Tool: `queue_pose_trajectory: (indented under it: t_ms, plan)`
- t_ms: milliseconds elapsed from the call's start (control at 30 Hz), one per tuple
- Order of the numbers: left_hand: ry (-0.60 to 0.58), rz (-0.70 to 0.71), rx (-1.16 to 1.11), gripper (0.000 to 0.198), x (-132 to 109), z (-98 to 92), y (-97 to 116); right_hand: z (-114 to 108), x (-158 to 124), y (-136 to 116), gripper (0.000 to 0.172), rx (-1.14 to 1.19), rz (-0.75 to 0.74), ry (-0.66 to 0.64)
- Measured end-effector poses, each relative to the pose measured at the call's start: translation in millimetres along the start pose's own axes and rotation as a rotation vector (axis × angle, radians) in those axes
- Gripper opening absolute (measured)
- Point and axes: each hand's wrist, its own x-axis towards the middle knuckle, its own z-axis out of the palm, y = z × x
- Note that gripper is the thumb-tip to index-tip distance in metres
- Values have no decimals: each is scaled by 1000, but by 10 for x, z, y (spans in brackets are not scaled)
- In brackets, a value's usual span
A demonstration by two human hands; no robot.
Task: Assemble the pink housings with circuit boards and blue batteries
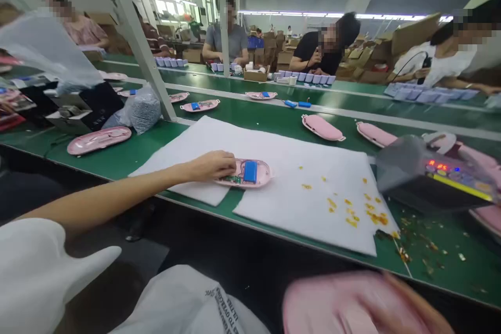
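My left hand [216,165] is closed, with curled fingers, on the left end of an open pink casing half [267,172]. This casing lies on a white foam sheet [289,219]. Inside it are a blue battery pack [250,171], thin wires and a small green circuit board [234,179], partly covered by my fingers. At the bottom right, low in front of the table edge, my right hand [418,305] grips another pink casing piece [336,302]. Both are smeared by motion, and the fingertips are hidden.
A grey device with a red digital display [437,166] stands at right, beside pink casings [323,128]. Yellow-brown residue [378,217] spots the foam. At left are a metal post [144,36], an empty casing [99,140] and plastic bags [144,109]. Several co-workers sit opposite.
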Motion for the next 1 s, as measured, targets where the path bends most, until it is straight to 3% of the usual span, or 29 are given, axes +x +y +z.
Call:
queue_pose_trajectory:
  t_ms: [133,200,233,333,433,533,667,767,867,933,1000]
  plan:
    - [83,29,108,18,-99,-34,-190,383,1144,-731,30,26,-377,-255]
    - [89,16,56,20,-153,-41,-259,651,1559,-961,40,31,-401,-347]
    - [112,-6,-8,20,-175,-41,-283,768,1663,-1031,45,21,-345,-313]
    - [238,-114,-336,15,-212,-31,-306,968,1612,-1085,52,-97,-23,-128]
    - [392,-308,-713,14,-238,-20,-292,977,1389,-1035,64,-188,238,-248]
    - [461,-443,-937,22,-277,-15,-285,964,1339,-997,65,-85,274,-309]
    - [449,-439,-1192,31,-305,-26,-314,1001,1424,-1057,60,30,308,-377]
    - [488,-430,-1223,32,-306,-44,-335,994,1457,-1174,61,134,269,-483]
    - [548,-290,-875,20,-329,-43,-332,911,1531,-1280,59,171,135,-467]
    - [565,-183,-678,20,-350,-22,-318,863,1630,-1361,54,25,-25,-393]
    - [648,-164,-620,19,-355,8,-297,883,1734,-1495,44,-190,-268,-306]
